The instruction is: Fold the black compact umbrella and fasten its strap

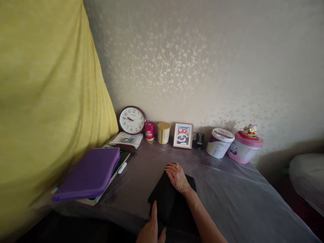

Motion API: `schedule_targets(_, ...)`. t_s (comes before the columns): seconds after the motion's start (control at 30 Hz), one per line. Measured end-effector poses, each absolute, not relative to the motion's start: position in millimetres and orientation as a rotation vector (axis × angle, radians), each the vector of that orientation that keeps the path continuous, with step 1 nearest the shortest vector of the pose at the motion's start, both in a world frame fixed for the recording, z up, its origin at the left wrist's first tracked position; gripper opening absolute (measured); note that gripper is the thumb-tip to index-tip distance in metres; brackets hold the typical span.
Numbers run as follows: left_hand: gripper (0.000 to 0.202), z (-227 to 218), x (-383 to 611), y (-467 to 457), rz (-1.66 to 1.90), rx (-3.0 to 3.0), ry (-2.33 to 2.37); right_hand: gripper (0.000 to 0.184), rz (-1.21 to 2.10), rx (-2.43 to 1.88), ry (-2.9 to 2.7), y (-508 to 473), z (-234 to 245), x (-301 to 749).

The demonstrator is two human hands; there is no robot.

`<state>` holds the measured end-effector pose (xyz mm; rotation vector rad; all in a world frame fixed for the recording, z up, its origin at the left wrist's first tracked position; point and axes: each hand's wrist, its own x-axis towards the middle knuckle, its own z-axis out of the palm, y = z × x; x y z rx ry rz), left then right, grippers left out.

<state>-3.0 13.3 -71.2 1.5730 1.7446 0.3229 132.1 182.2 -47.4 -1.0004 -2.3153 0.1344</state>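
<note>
A folded piece of black cloth (162, 199) lies at the near middle of the table; its exact kind I cannot make out. My right hand (179, 179) rests palm down on its far part, fingers laid close together over the far edge. At the cloth's near left side is my left hand (150, 231), its index finger stretched out along the edge and the thumb apart from it. The other fingers of that hand are mostly hidden. Both hands touch the cloth.
A purple folder (88, 172) lies on the left by a yellow curtain (50, 84). Along the wall stand a clock (132, 119), a pink can (149, 131), a yellow can (163, 133), a panda picture frame (183, 135), a black object (198, 141), a white tub (219, 143) and a pink-lidded tub (244, 148).
</note>
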Motion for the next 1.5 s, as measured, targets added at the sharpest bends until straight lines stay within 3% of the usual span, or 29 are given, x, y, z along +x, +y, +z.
schedule_targets(0.47, 0.071, -64.9, -5.0, 12.3, 0.428, 1.628, 1.71, 0.03, 0.01, -1.587, -1.858, 196.8, -67.1, 187.6)
schedule_targets(0.63, 0.068, -63.0, -4.9, 12.4, 0.454, 1.588, 1.765, 0.03, 0.252, -1.799, -1.59, 160.5, -84.2, 229.2)
schedule_targets(0.87, 0.065, -52.7, -1.9, 10.8, 0.52, 1.524, 1.801, 0.04, 0.799, -1.682, -1.448, 121.8, -78.2, 220.5)
schedule_targets(1.1, 0.066, -52.2, -1.7, 10.1, 0.555, 1.493, 1.793, 0.037, 0.292, -1.795, -1.609, 110.4, -80.7, 216.0)
schedule_targets(1.5, 0.068, -60.7, -10.6, 14.9, 0.6, 1.324, 1.66, 0.036, 0.589, -1.78, -1.552, 117.7, -72.2, 217.4)
